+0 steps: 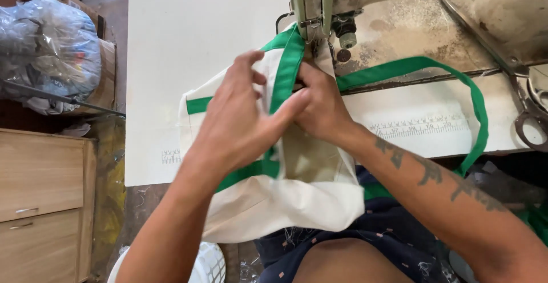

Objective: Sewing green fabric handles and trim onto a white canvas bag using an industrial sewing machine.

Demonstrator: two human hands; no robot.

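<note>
A cream cloth bag (291, 200) with green trim lies on the white sewing table (182, 37) and hangs over its front edge onto my lap. My left hand (242, 117) grips the bag's cloth and a green strap (285, 71) that runs up to the needle. My right hand (321, 106) pinches the same strap and cloth just below the sewing machine head (319, 3). A long green strap loop (451, 71) arcs off to the right across the table.
Scissors (528, 109) lie at the right edge of the table. A wooden drawer cabinet (43, 203) stands at the left, with a plastic-wrapped bundle (48, 49) on a box behind it. A white plastic basket (208, 266) sits below by my leg.
</note>
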